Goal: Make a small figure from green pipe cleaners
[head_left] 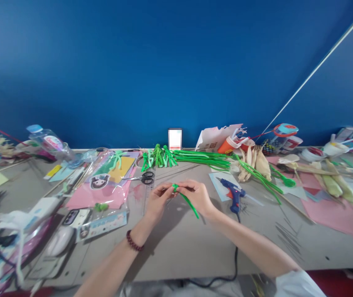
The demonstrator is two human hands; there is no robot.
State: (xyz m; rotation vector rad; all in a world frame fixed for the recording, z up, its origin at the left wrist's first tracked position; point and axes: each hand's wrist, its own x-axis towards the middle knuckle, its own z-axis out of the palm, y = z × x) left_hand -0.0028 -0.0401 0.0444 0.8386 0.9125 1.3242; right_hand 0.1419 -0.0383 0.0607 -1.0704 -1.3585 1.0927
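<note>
Both hands meet over the middle of the grey table point(176, 255). My left hand point(159, 200), with a dark beaded bracelet on its wrist, pinches the left side of a small green pipe-cleaner piece point(190, 205). My right hand point(196, 196) grips the same piece from the right. Its knotted top shows between the fingertips, and a straight green tail hangs down to the right. Finished-looking green twisted figures point(158, 156) stand behind the hands, beside a bundle of loose green pipe cleaners point(204, 159).
Black-handled scissors point(147, 177) lie behind my left hand. A blue glue gun point(234, 194) with its cord rests right of my right hand. Pink paper point(80, 196), a white mouse point(60, 240) and a bottle point(51, 142) are at left. A phone point(175, 139) stands at the back.
</note>
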